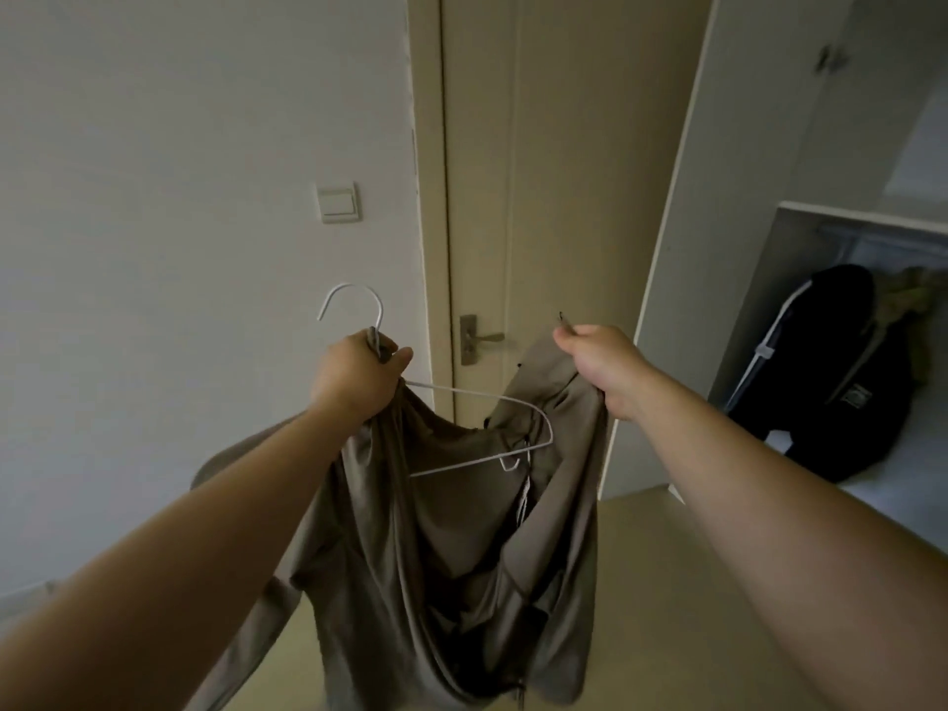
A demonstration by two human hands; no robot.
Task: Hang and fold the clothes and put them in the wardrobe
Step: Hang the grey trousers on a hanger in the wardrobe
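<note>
Fingers of the left hand [359, 377]: curled tight round the neck of the white wire hanger [487, 398], bunching one shoulder of the taupe jacket [451, 556] in the same grip.
Fingers of the right hand [600, 366]: pinched on the jacket's other front edge, raised level with the left; a small dark tip pokes out above them.
Jacket: middle of the frame, hanging open between both hands and sagging to the bottom edge; one hanger arm lies across its open neck.
Hanger hook: left of centre, free in front of the wall.
Wardrobe [718, 197]: right side of the frame, open, a black garment [821, 372] hanging inside.
Door [513, 171]: behind centre, its handle [479, 338] seen between the hands.
Light switch [338, 201]: on the wall left of the door.
</note>
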